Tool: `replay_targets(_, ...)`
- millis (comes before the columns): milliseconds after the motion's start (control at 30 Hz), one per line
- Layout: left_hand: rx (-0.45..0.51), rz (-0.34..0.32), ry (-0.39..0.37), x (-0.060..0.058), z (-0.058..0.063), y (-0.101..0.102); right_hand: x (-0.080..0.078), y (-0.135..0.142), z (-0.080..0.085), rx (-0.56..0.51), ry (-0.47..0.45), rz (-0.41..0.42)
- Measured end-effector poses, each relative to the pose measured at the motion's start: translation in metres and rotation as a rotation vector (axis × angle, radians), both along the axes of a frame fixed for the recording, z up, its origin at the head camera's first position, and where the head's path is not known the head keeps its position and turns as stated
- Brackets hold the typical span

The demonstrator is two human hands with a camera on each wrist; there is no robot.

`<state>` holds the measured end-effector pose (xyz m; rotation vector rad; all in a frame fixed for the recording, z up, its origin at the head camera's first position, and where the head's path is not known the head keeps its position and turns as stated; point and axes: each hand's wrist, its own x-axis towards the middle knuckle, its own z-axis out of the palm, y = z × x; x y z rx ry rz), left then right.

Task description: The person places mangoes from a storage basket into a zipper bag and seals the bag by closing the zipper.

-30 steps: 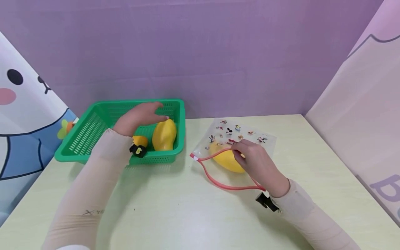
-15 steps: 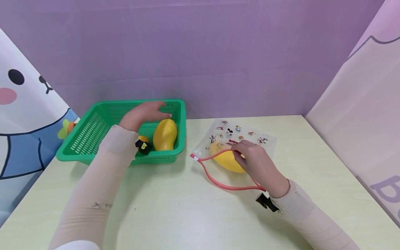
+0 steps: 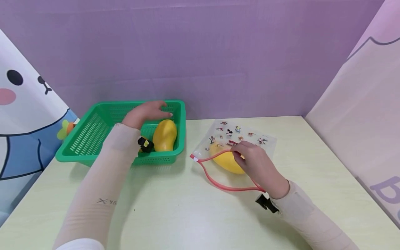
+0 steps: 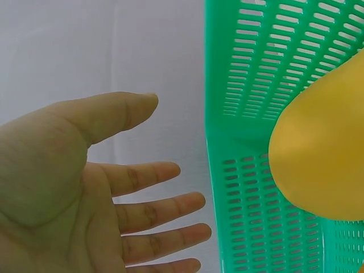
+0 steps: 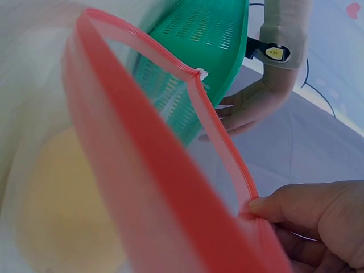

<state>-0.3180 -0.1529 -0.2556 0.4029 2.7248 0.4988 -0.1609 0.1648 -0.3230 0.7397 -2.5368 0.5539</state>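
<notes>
My left hand (image 3: 147, 111) hovers over the back right part of a green basket (image 3: 75, 158), fingers and thumb spread with nothing between them. A yellow mango (image 3: 164, 135) lies in the basket just below that hand; in the left wrist view the mango (image 4: 324, 148) is to the right of the fingertips. My right hand (image 3: 257, 163) pinches the red zip edge of a clear zip bag (image 3: 204, 146) between thumb and fingers. The mouth of the bag is spread wide. Another mango (image 3: 226, 161) lies inside the bag, partly covered by the hand.
A purple cloth backdrop (image 3: 215, 62) rises behind the pale table (image 3: 175, 215). Printed panels flank both sides. A small orange and green ornament (image 3: 66, 129) is beside the basket's left wall. A second yellow item in the basket is mostly hidden behind the left wrist's black camera.
My left hand has shifted slightly to the right above the basket, its forearm coming across with it. The right hand, the bag and both mangoes stay put.
</notes>
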Motion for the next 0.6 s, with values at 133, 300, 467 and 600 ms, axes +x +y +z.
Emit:
replay_targets(133,0.01,0.016,-0.005,-0.002,0.0,-0.002,-0.001,-0.001,0.0,-0.001,0.005,0.007)
replay_targets(300,0.016,0.036,-0.013,-0.004,-0.003,-0.006,-0.001,-0.002,0.0,-0.001,-0.002,0.009)
replay_targets(467,0.013,0.044,-0.019,-0.007,-0.009,-0.007,-0.002,-0.002,0.001,-0.002,-0.015,0.011)
replay_targets(600,0.022,0.051,-0.014,-0.011,-0.015,-0.006,-0.002,-0.001,0.001,-0.003,-0.023,0.008)
